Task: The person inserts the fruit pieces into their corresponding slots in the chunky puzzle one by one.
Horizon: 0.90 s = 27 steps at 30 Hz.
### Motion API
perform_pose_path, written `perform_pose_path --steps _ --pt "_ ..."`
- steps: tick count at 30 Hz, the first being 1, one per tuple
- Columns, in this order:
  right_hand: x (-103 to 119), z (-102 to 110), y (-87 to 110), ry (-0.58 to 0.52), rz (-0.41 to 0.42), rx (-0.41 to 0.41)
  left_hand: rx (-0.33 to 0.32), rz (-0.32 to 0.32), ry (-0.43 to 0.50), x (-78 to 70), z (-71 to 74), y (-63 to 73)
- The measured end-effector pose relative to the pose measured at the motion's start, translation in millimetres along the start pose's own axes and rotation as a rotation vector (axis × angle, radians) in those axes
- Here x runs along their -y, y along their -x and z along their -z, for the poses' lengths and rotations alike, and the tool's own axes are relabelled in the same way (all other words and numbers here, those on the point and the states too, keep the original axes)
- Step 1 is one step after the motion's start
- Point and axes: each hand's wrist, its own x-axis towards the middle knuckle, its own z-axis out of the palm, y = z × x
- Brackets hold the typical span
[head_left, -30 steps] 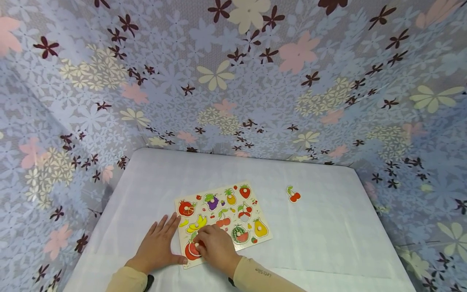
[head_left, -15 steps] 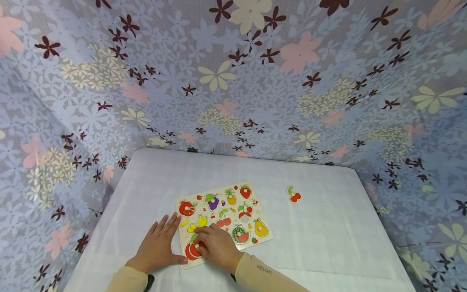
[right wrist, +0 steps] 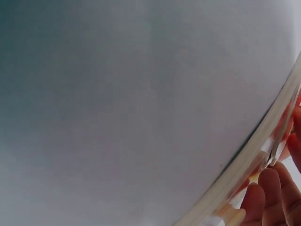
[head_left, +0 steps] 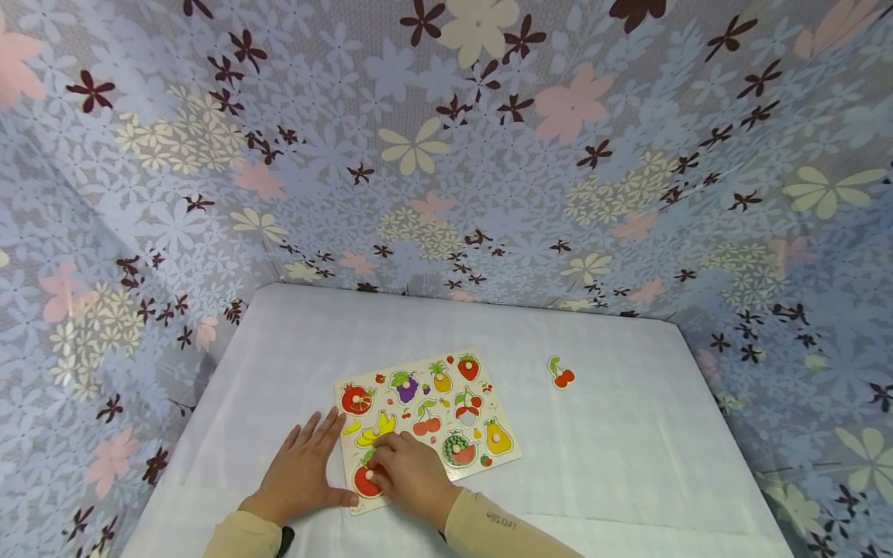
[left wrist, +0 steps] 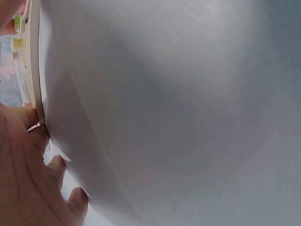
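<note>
A wooden fruit puzzle board (head_left: 352,456) lies tilted a little on the white-covered table. At its lower left, my right hand (head_left: 416,474) pinches the knob of a round red fruit puzzle piece (head_left: 366,482), which sits over its place on the board. In the right wrist view, the curled fingers (right wrist: 269,193) show at the board's edge. My left hand (head_left: 296,469) lies flat with spread fingers along the board's left side, thumb at the lower left corner. The left wrist view shows that hand's fingers (left wrist: 38,136) against the board's edge.
Knobbed pieces such as the watermelon (head_left: 459,449), pear (head_left: 498,436), bananas (head_left: 377,428) and grapes (head_left: 404,385) sit in the board. A loose cherry piece (head_left: 563,377) lies on the table (head_left: 628,434) to the right. Floral cloth (head_left: 446,178) walls in the table.
My right hand has moved the red fruit piece slightly left; the red print that showed beside it is now covered. My left hand stays in place.
</note>
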Motion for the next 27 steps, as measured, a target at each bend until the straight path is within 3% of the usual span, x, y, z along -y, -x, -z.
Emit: perform_pose_path --steps 8,27 --pt "0.2 -2.5 0.3 0.051 0.011 -0.044 -0.01 -0.002 -0.005 0.8 -0.9 -0.4" --pt "4.2 2.8 0.7 0.141 0.012 -0.021 -0.016 -0.004 0.009 -3.7 5.3 1.4"
